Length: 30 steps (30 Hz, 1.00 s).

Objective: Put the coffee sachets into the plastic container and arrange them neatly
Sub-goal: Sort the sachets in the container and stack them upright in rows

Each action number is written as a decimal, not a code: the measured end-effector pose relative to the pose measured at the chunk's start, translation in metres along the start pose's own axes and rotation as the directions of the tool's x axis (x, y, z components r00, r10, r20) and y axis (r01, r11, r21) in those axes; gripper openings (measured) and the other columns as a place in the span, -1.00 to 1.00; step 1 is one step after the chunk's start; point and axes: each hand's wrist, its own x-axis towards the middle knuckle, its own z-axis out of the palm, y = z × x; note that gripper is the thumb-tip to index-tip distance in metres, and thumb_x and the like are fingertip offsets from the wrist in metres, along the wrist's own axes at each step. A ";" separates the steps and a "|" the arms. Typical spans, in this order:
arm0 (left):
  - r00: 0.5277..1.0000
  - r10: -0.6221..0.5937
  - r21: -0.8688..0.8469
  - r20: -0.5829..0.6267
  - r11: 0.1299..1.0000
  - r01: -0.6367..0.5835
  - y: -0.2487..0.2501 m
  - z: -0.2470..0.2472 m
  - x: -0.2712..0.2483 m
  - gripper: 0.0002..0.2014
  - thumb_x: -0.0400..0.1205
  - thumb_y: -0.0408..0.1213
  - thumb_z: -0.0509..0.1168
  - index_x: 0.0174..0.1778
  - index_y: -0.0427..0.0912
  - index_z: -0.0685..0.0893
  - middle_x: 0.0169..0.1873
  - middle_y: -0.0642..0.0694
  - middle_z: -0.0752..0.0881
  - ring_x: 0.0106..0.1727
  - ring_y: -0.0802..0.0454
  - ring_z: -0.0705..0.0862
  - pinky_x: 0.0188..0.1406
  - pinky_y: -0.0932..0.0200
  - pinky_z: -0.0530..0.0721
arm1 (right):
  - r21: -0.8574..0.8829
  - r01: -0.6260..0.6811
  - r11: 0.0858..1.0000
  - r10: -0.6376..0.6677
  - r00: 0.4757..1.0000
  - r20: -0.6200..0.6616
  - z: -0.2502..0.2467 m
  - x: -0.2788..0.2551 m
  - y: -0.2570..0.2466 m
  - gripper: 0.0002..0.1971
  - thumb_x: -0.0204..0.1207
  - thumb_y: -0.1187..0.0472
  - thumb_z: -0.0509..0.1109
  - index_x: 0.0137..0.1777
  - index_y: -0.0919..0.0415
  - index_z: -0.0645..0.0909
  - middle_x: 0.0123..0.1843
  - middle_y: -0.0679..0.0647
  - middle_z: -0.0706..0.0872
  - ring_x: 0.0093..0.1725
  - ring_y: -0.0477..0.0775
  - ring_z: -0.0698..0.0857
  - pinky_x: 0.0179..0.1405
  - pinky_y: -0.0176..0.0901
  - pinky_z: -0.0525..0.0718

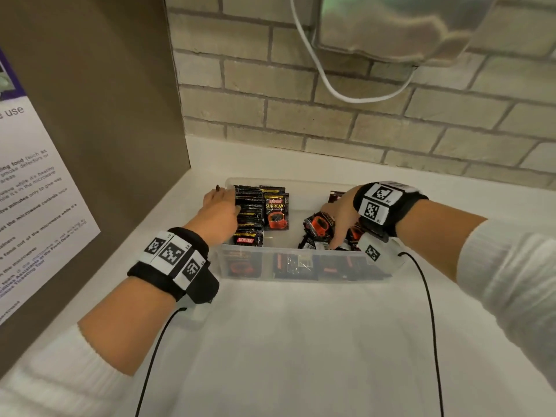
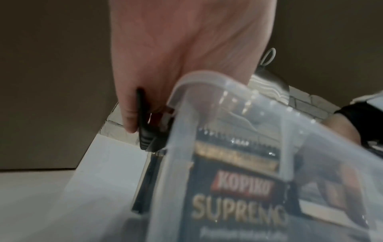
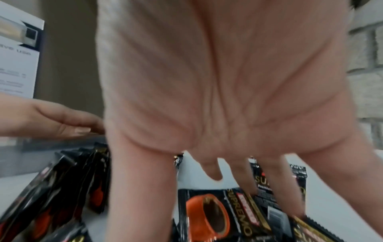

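Observation:
A clear plastic container [image 1: 288,250] stands on the white counter, its corner rim [image 2: 207,77] close in the left wrist view. A tidy row of black coffee sachets [image 1: 249,215] stands upright at its left end, with one Supremo sachet [image 1: 276,212] beside it. My left hand [image 1: 228,198] grips this row, thumb on the near side and fingers along the container's left wall; a finger [image 2: 128,114] lies against the sachet edges. Loose sachets [image 1: 319,227] lie jumbled at the right end. My right hand [image 1: 334,227] reaches down into them, its fingers [image 3: 140,188] spread straight over a sachet [image 3: 207,212].
A brown panel with a printed notice [image 1: 30,206] closes off the left side. The brick wall [image 1: 361,115] runs behind, with a white cable [image 1: 331,88] hanging from a metal appliance [image 1: 391,25]. White counter [image 1: 285,341] stretches in front of the container.

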 end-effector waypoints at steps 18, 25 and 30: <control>0.990 0.099 -0.007 -0.102 0.995 -0.100 -0.023 0.022 0.015 -0.53 0.73 -0.36 -0.04 0.58 -0.34 0.19 0.51 -0.38 0.33 0.58 -0.27 0.19 0.62 -0.01 -0.02 | -0.320 0.256 0.912 -0.281 0.959 -0.035 -0.004 0.032 -0.021 -0.35 0.46 0.10 0.48 0.51 0.25 0.37 0.37 0.15 0.54 0.25 0.08 0.54 0.05 -0.28 0.55; 0.992 0.093 0.009 -0.081 0.996 -0.092 -0.014 0.015 0.007 -0.57 0.73 -0.39 -0.02 0.54 -0.38 0.24 0.44 -0.39 0.41 0.53 -0.26 0.27 0.60 0.03 -0.01 | -0.127 0.259 0.957 -0.288 0.887 -0.361 -0.026 -0.005 0.022 -0.63 0.54 0.16 0.39 0.30 0.28 0.59 0.06 0.20 0.66 -0.04 -0.01 0.48 -0.34 -0.36 0.45; 0.993 0.104 0.022 -0.046 0.994 -0.103 -0.007 0.007 0.001 -0.60 0.74 -0.37 -0.01 0.50 -0.38 0.31 0.41 -0.36 0.42 0.49 -0.25 0.29 0.53 0.04 0.04 | 0.126 0.261 0.957 -0.120 0.752 -0.649 -0.022 -0.042 0.058 -0.72 0.54 0.24 0.37 0.22 0.33 0.65 0.13 0.25 0.71 0.02 0.13 0.64 -0.02 -0.19 0.53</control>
